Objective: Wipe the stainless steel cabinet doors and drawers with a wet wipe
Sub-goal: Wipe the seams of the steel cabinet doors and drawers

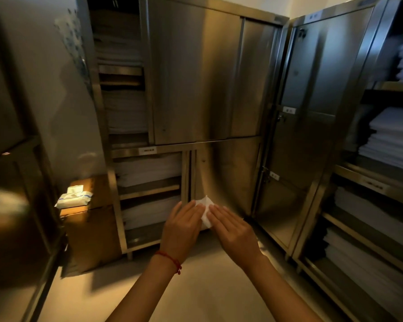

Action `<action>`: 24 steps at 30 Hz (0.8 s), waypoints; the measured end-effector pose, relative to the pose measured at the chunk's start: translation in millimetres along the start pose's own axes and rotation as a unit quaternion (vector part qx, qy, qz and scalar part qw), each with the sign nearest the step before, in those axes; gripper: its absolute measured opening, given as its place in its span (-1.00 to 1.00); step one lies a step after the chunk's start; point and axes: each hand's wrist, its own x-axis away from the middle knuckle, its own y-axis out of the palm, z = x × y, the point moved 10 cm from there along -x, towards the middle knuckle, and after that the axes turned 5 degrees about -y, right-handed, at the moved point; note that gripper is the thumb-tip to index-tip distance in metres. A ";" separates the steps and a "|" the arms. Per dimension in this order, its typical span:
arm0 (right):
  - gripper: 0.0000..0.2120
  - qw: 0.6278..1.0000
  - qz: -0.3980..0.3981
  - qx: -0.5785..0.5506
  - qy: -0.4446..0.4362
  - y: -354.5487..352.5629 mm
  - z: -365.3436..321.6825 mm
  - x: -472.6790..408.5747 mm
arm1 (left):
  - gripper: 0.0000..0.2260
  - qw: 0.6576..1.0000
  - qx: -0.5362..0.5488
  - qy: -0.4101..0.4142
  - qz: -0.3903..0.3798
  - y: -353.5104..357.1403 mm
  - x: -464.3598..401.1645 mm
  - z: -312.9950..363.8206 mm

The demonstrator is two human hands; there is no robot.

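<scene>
Both hands out front, left hand (182,225) and right hand (233,233) pinching a white wet wipe (205,211) between them, steel cabinet door (228,173) just behind

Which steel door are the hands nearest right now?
The lower sliding door of the middle cabinet, directly behind the wet wipe; the upper door sits higher.

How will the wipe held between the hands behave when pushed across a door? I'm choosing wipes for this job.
The wipe looks thin and creased between the left hand and right hand, so it is probably floppy and light. Pushed over the smooth steel door, it would likely bunch unless pressed flat.
</scene>
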 end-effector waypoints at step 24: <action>-0.74 0.994 0.097 0.043 0.031 55.6 227.8 20.7 | -0.58 0.998 0.055 0.014 -0.010 181.8 -147.1 32.9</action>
